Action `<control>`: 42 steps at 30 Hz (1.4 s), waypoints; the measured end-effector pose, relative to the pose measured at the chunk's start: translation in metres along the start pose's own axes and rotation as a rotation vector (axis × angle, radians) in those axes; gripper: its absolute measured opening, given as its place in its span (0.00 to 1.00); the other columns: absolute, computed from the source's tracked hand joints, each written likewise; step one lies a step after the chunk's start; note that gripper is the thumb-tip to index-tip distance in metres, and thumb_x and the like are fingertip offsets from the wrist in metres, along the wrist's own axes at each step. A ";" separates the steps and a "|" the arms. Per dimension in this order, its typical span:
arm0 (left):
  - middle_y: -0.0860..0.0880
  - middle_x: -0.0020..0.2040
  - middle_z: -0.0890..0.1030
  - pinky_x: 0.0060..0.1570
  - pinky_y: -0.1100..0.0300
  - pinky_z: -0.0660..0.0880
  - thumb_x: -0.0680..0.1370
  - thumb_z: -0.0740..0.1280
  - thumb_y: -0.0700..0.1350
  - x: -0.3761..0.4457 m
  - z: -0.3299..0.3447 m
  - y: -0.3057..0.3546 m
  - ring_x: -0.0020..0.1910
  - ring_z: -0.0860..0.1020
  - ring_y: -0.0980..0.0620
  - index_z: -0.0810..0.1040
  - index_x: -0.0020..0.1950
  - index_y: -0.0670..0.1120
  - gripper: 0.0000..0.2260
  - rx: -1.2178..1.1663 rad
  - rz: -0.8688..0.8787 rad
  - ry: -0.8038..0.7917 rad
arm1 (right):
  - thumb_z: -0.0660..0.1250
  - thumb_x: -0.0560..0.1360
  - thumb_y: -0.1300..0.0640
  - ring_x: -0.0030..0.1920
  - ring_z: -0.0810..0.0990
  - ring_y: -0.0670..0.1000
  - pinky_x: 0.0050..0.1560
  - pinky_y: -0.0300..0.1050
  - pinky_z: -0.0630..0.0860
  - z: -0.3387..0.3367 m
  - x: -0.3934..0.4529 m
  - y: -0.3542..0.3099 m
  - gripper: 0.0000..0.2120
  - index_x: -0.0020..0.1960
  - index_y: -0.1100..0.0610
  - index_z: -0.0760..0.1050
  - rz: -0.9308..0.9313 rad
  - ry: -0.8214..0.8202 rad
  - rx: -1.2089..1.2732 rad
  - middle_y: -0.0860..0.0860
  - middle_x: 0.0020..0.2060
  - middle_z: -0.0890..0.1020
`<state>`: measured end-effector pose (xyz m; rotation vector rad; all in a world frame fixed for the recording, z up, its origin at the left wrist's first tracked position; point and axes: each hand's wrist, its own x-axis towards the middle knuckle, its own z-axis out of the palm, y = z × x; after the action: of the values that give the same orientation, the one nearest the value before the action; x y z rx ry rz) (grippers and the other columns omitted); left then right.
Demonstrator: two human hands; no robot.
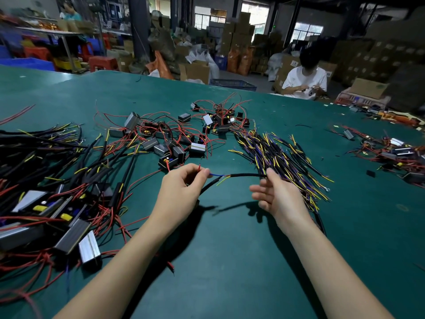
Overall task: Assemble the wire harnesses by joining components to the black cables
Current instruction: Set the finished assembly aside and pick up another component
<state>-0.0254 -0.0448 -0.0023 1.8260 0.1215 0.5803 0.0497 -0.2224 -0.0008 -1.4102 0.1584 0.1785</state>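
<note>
A: How is the grip set at the left hand [181, 180]?

B: A blue wire [217, 174] and a red wire [199, 168] are pinched together at the fingertips. The blue one runs out of the black cable [246, 175], which is held up off the worktop [230, 249]. The right hand [273, 194] is seen with fingers loosely spread; the cable's far end passes behind it, so contact there cannot be told.

A: How is the cable likely to handle?

B: It is judged light and limp, sagging unless supported. The stripped leads look thin and easily bent, so hold is best taken on the black jacket just behind the split, with only the wire tips pinched.

A: And around it?

B: Loose cables [282, 155] are heaped just beside the right hand; boxed components [174, 148] with red leads lie beyond.
</note>
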 end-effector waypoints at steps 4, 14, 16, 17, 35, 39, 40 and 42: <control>0.54 0.27 0.69 0.31 0.59 0.62 0.79 0.65 0.44 0.000 0.001 -0.001 0.30 0.65 0.54 0.81 0.41 0.45 0.08 0.000 -0.005 0.008 | 0.64 0.77 0.46 0.21 0.74 0.49 0.25 0.39 0.70 0.003 -0.010 0.004 0.22 0.31 0.60 0.73 -0.417 0.092 -0.484 0.53 0.22 0.79; 0.49 0.29 0.69 0.34 0.58 0.62 0.79 0.65 0.43 0.000 -0.001 0.001 0.31 0.66 0.51 0.79 0.39 0.47 0.10 -0.042 0.007 -0.042 | 0.72 0.73 0.60 0.47 0.77 0.46 0.54 0.45 0.71 0.022 -0.025 0.013 0.05 0.42 0.51 0.81 -0.825 -0.186 -0.655 0.44 0.39 0.81; 0.55 0.27 0.69 0.32 0.59 0.62 0.79 0.65 0.43 0.000 -0.001 -0.001 0.30 0.65 0.54 0.79 0.38 0.47 0.10 -0.040 0.008 -0.048 | 0.71 0.73 0.64 0.42 0.77 0.45 0.48 0.35 0.70 0.022 -0.025 0.011 0.05 0.41 0.55 0.79 -0.734 -0.251 -0.521 0.47 0.37 0.81; 0.56 0.26 0.70 0.31 0.61 0.63 0.79 0.65 0.43 0.001 -0.001 -0.001 0.29 0.66 0.56 0.79 0.38 0.47 0.09 -0.038 0.011 -0.055 | 0.70 0.73 0.64 0.40 0.77 0.43 0.45 0.33 0.70 0.022 -0.025 0.010 0.05 0.41 0.56 0.79 -0.693 -0.273 -0.456 0.47 0.36 0.81; 0.42 0.38 0.83 0.39 0.60 0.70 0.77 0.68 0.45 -0.005 0.002 0.005 0.37 0.76 0.55 0.82 0.47 0.48 0.03 -0.173 0.020 -0.142 | 0.66 0.76 0.66 0.34 0.74 0.41 0.41 0.30 0.71 0.027 -0.026 0.010 0.06 0.41 0.59 0.77 -0.460 -0.330 -0.173 0.46 0.33 0.79; 0.47 0.29 0.78 0.30 0.62 0.65 0.76 0.70 0.44 -0.004 0.002 0.004 0.27 0.68 0.57 0.82 0.41 0.45 0.05 -0.115 0.034 -0.081 | 0.67 0.75 0.66 0.34 0.73 0.42 0.40 0.30 0.71 0.028 -0.029 0.011 0.06 0.41 0.58 0.77 -0.504 -0.357 -0.236 0.45 0.33 0.78; 0.51 0.27 0.74 0.29 0.62 0.63 0.76 0.70 0.44 -0.004 0.001 0.003 0.25 0.65 0.57 0.81 0.40 0.43 0.06 -0.086 0.034 -0.079 | 0.67 0.75 0.66 0.34 0.73 0.42 0.41 0.30 0.71 0.028 -0.029 0.011 0.06 0.41 0.58 0.77 -0.501 -0.360 -0.229 0.45 0.33 0.78; 0.53 0.26 0.70 0.28 0.62 0.63 0.76 0.70 0.43 -0.002 0.000 0.002 0.25 0.64 0.57 0.81 0.40 0.42 0.07 -0.040 0.039 -0.102 | 0.67 0.75 0.66 0.35 0.74 0.43 0.41 0.30 0.72 0.029 -0.030 0.011 0.07 0.40 0.57 0.77 -0.460 -0.362 -0.160 0.45 0.32 0.79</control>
<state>-0.0278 -0.0459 -0.0014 1.8190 0.0050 0.5121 0.0184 -0.1931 -0.0008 -1.5107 -0.4861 0.0621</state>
